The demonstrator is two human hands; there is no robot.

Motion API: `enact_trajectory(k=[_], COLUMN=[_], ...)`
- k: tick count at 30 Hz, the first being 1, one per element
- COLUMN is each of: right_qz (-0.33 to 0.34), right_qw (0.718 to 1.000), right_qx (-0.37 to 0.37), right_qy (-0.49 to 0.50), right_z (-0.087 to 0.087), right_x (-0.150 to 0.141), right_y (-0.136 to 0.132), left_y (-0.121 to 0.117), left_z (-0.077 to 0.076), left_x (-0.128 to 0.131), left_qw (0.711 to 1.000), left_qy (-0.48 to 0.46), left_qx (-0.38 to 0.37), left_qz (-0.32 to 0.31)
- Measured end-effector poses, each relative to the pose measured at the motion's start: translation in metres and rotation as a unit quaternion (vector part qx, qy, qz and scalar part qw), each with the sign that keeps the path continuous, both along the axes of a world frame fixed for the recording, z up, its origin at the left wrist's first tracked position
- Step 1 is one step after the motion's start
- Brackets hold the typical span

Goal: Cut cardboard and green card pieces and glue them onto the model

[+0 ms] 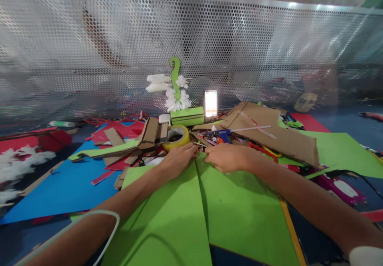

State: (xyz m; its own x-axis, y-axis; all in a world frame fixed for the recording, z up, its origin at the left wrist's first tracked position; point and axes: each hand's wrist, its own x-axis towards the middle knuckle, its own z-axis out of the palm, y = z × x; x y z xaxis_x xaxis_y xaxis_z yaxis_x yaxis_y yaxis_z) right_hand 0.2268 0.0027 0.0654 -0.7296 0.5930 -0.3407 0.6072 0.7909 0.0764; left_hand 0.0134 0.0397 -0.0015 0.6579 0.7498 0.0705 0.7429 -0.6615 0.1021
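Note:
Two bright green sheets of paper or card lie in front of me: the left sheet [167, 214] overlaps the right sheet [239, 214] along a slanting edge. At the far end of that edge my left hand [181, 158] has its fingers closed on the left sheet. My right hand [226, 157], just across the seam, is closed with its fingertips pinching the far edge of the green paper. A small gap separates the hands. Their fingertips are partly hidden. A roll of yellow tape [184, 138] sits just beyond my left hand.
Behind the hands are a blue glue gun [220, 135], cardboard pieces [269, 126] and red-handled scissors [263, 151]. A green paper piece with white fringes [176, 94] stands before a perforated metal panel [209, 26]. Blue card [74, 190] lies left; a purple device [341, 186] lies right.

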Motion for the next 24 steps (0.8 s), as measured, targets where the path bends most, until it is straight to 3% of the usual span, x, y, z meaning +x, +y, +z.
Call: enact_trajectory(k=[5,11,14,17,21,24], right_qz=[0.014,-0.003,-0.018,-0.051,-0.096,-0.096], right_qw=[1.000,0.998,0.994,0.987,0.978,0.977], right_qx=[-0.005,-0.044,-0.044,-0.048,0.004,0.024], right_qy=[0.018,0.036,0.100,0.148,0.184,0.187], right_z=[0.000,0.002,-0.009,-0.024,-0.035,-0.030], right_x=[0.003,0.009,0.008,0.005,0.001,0.004], right_y=[0.005,0.020,0.027,0.032,0.034,0.033], left_y=[-0.004,-0.006,-0.007,-0.013,-0.033,-0.045], left_z=[0.000,0.018,0.024,0.027,0.029,0.028], left_x=[-0.005,-0.004,-0.004,-0.005,-0.010,-0.013], left_qw=[0.997,0.997,0.995,0.995,0.972,0.968], left_qy=[0.055,0.046,0.024,0.028,0.040,0.045], left_qx=[0.030,0.046,0.093,0.082,0.037,0.058], left_qz=[-0.040,0.040,0.025,-0.048,-0.228,-0.240])
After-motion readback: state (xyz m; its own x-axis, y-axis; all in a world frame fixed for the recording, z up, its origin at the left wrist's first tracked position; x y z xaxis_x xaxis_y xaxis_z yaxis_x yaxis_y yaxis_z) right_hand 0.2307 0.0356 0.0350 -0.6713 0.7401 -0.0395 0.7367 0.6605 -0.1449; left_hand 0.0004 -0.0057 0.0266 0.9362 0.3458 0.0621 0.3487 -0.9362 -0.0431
